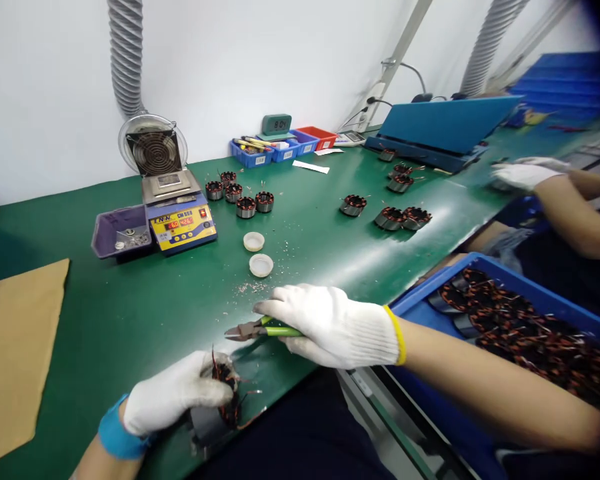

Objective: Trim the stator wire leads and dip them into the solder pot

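Note:
My left hand (177, 390), in a white glove with a blue band at the wrist, grips a motor stator (213, 423) at the table's near edge. Copper windings and loose wire ends stick out of the stator, which is partly hidden by my fingers. In my gloved right hand (325, 323) is a pair of cutting pliers (260, 330) with green handles. Their jaws point left, above and a little right of the stator, apart from it. Two small white round caps (261, 265) lie beyond, with tiny wire clippings (250, 288) scattered about.
A blue-yellow soldering pot (183, 223) stands at the back left beside a purple tray (121, 230). Several stators (246, 207) sit on the green table. At right is a blue bin (480, 263) full of stators. A co-worker's gloved hand (527, 175) shows beyond.

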`<control>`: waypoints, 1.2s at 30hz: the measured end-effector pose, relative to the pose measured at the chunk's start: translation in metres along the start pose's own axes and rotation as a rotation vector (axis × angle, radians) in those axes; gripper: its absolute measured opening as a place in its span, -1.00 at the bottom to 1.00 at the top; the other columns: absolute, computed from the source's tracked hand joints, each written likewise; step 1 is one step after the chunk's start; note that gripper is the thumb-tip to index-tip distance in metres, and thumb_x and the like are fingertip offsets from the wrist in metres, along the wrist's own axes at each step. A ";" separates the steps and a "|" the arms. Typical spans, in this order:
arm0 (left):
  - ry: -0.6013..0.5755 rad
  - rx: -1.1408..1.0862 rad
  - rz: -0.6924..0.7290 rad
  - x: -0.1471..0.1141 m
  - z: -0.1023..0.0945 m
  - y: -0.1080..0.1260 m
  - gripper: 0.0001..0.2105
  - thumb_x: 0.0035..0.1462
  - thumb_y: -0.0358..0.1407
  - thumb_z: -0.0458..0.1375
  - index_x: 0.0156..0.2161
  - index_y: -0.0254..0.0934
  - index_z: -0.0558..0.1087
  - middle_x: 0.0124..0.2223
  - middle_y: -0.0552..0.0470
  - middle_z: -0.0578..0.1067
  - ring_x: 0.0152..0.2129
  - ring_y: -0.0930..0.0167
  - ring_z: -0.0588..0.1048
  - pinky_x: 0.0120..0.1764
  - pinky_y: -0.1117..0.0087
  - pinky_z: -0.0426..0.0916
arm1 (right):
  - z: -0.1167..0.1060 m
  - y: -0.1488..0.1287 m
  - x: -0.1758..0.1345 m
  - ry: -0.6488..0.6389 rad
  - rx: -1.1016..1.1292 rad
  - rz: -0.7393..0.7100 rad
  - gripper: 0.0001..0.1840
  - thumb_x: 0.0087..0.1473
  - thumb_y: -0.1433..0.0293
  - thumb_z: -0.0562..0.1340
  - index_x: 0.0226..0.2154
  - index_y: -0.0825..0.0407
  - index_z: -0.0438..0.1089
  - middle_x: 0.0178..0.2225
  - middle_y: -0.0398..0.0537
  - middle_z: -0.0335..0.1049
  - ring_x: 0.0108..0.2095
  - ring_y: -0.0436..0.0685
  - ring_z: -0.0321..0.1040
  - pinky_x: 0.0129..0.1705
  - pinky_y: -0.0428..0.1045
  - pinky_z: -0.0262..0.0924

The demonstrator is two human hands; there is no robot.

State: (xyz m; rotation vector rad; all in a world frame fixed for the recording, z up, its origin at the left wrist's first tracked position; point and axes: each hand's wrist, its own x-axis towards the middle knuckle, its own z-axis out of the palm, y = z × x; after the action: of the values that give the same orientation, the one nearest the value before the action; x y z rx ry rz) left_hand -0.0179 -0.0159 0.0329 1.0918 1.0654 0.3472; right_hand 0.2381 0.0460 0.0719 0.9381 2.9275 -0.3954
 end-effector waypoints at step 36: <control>0.025 0.375 0.029 0.003 0.011 -0.009 -0.82 -0.10 -0.19 0.19 -0.41 -0.25 0.51 -0.52 0.11 0.39 -0.59 0.41 0.30 -0.52 0.49 0.14 | 0.004 -0.010 -0.012 -0.160 0.139 -0.060 -0.50 0.09 0.33 0.11 0.10 0.05 0.20 -0.11 0.06 0.31 -0.20 0.13 0.32 -0.25 -0.01 0.18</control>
State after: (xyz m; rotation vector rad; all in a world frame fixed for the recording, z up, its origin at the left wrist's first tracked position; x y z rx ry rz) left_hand -0.0092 -0.0241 0.0243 1.4394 1.1661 0.1868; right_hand 0.2421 0.0303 0.0719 0.7933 2.8168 -0.6525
